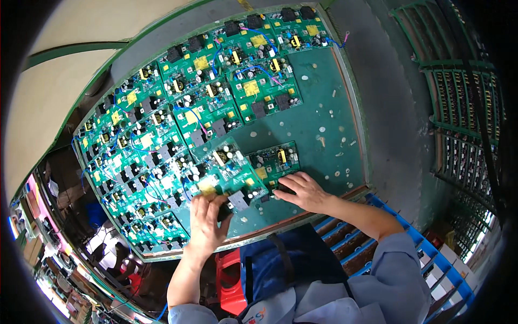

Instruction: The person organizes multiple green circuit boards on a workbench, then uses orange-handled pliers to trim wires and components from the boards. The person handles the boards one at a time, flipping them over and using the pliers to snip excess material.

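My left hand (208, 218) is closed on the near edge of a green circuit board (245, 175). This board looks larger and brighter than its neighbours and overlaps some of them, so it seems raised off the table. It carries a yellow-wrapped transformer, a yellow square and dark blocks. To its right lies another circuit board (275, 156), partly covered by the first. My right hand (303, 193) has its fingers bent over that board's near edge; what lies under the fingertips is hidden.
Rows of similar circuit boards (189, 116) with blue wires cover the left and far parts of the green table (324, 119). A blue roller rack (345, 235) stands by the near right edge, a red stool (230, 281) below. Shelving racks (464, 92) stand at the right.
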The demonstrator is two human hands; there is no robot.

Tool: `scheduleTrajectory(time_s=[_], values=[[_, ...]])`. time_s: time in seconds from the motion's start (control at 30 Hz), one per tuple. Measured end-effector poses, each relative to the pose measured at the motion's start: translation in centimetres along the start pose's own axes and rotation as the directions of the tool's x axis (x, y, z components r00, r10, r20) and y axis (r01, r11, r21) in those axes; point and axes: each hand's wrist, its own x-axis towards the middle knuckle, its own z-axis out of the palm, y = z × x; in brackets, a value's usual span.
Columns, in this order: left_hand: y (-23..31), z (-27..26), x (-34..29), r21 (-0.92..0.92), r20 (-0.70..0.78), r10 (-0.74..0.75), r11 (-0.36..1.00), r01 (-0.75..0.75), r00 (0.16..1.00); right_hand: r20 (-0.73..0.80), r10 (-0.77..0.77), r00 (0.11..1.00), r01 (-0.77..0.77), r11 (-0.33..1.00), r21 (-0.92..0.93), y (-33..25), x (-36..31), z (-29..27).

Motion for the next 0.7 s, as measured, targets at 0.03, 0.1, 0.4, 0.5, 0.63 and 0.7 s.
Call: scheduleTrajectory(time_s=[0.03, 0.1, 0.4, 0.5, 0.63, 0.7], values=[[-0.5, 0.0, 0.2, 0.015, -0.012, 0.005, 1.0, -0.005, 1.0, 0.0, 0.02, 1.0, -0.02, 1.0, 0.024, 0.0, 0.0, 0.3], [-0.9, 0.3, 0.8, 0.037, -0.008, 0.032, 0.999, -0.031, 0.999, -0.006, 0.034, 0.999, -0.033, 0.999, 0.042, 0.0, -0.1, 0.2], [-3.1, 5.0, 2.5, 0.047, -0.083, 0.131, 0.991, -0.127, 0.988, -0.066, 0.303, 0.951, -0.31, 0.938, -0.156, 4.2, -5.3, -10.3], [-4.2, 5.9, 2.8, 0.109, -0.079, 0.141, 0.985, -0.132, 0.987, -0.167, 0.348, 0.923, -0.376, 0.907, -0.19, 8.0, -4.5, -11.1], [-4.4, 5.3, 3.0, 0.139, -0.036, 0.118, 0.984, -0.112, 0.992, -0.142, 0.316, 0.938, -0.337, 0.928, -0.161, 11.6, -0.6, -11.9], [-4.7, 5.2, 2.6, 0.162, -0.013, 0.101, 0.982, -0.098, 0.995, -0.132, 0.314, 0.94, -0.332, 0.931, -0.153, 12.7, 1.1, -11.8]])
